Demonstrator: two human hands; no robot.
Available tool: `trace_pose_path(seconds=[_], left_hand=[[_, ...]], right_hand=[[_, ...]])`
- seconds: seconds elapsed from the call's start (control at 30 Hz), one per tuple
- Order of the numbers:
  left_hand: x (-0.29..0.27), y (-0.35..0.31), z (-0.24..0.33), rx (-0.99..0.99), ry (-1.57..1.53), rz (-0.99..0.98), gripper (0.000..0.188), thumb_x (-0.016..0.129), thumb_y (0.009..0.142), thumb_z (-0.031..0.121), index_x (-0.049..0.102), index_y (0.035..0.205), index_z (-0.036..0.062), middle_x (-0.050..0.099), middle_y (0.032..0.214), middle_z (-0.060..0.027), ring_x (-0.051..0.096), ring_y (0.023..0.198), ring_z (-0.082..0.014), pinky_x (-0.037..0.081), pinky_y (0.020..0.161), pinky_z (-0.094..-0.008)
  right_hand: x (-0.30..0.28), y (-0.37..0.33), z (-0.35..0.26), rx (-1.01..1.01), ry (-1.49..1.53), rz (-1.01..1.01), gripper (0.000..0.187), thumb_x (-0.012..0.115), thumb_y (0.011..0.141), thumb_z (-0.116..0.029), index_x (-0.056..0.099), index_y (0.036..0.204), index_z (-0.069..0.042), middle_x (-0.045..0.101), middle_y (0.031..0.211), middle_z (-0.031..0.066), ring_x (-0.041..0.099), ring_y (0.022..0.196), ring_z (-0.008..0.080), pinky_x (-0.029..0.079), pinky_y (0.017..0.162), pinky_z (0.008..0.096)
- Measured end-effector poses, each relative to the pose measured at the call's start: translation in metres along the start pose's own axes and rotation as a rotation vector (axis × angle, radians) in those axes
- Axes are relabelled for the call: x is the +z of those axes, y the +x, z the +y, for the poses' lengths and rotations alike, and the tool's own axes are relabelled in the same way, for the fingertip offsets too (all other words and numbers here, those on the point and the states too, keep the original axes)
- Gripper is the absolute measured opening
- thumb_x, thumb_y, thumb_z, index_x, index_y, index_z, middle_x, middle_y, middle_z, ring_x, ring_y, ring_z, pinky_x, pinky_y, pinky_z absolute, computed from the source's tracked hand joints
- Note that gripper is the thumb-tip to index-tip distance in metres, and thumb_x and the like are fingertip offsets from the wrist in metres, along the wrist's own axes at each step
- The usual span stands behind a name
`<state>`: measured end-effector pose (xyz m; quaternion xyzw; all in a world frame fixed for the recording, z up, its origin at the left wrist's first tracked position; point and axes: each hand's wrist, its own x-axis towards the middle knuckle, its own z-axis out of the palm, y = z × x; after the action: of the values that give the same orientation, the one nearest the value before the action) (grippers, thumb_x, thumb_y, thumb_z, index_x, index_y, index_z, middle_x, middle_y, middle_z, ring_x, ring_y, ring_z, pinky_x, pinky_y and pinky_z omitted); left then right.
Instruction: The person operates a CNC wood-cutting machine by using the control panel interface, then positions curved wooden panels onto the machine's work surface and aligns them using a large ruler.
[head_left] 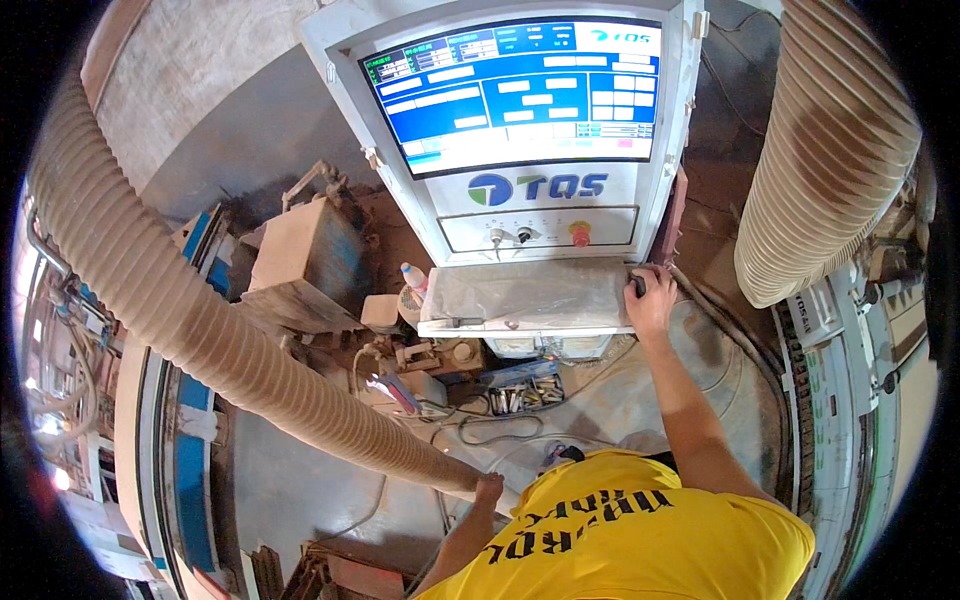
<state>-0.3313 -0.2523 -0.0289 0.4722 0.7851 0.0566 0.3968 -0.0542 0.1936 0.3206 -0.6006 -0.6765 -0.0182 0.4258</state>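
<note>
My right hand (pixel 655 300) is curled over a small black computer mouse (pixel 637 285) at the right end of a shelf (pixel 540 295). A cloudy plastic cover lies over most of that shelf. Above it stands a pale control cabinet (pixel 460 225) with a lit blue-and-white screen (pixel 520 95). A red emergency stop button (pixel 580 233) and two black-and-silver switches sit on the panel below the screen. Low in the view, my left hand (pixel 488 490) is closed round the lower end of a long beige ribbed hose (pixel 250 345); its fingertips are partly hidden.
Another wide ribbed hose (pixel 825 150) hangs at the upper right. Beneath the shelf, a blue toolbox (pixel 525 390) full of metal pieces lies near loose cables. Dusty machinery (pixel 310 260) stands at the left, and a machine rail (pixel 840 370) runs along the right.
</note>
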Motion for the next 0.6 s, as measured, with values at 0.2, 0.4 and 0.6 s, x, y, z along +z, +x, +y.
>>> trace_pose_path(seconds=[0.2, 0.4, 0.6], left_hand=[[0.021, 0.002, 0.003, -0.278, -0.553, 0.161, 0.048, 0.065, 0.087, 0.030, 0.069, 0.125, -0.0005, 0.067, 0.130, -0.0249, 0.061, 0.125, -0.0388, 0.049, 0.104, -0.0442], [0.021, 0.015, -0.009, -0.294, -0.581, 0.059, 0.050, 0.066, 0.088, 0.030, 0.068, 0.128, 0.0004, 0.067, 0.130, -0.0238, 0.062, 0.124, -0.0376, 0.049, 0.105, -0.0431], [0.025, 0.016, -0.009, 0.109, -0.093, 0.282, 0.015, 0.064, 0.085, 0.017, 0.067, 0.096, 0.0075, 0.069, 0.098, -0.0145, 0.069, 0.094, -0.0347, 0.056, 0.076, -0.0485]], right_hand=[[0.005, -0.001, 0.005, -0.009, 0.008, -0.013, 0.031, 0.074, 0.080, -0.016, 0.070, 0.111, -0.014, 0.056, 0.130, 0.0124, 0.051, 0.118, 0.0389, 0.044, 0.100, 0.0520], [0.007, 0.000, 0.007, -0.005, 0.015, -0.027, 0.029, 0.072, 0.082, -0.019, 0.070, 0.111, -0.016, 0.056, 0.131, 0.0130, 0.052, 0.119, 0.0391, 0.043, 0.101, 0.0527], [0.007, 0.000, 0.009, -0.008, -0.021, -0.010, 0.029, 0.071, 0.081, -0.019, 0.070, 0.110, -0.015, 0.057, 0.130, 0.0126, 0.053, 0.118, 0.0389, 0.044, 0.099, 0.0532]])
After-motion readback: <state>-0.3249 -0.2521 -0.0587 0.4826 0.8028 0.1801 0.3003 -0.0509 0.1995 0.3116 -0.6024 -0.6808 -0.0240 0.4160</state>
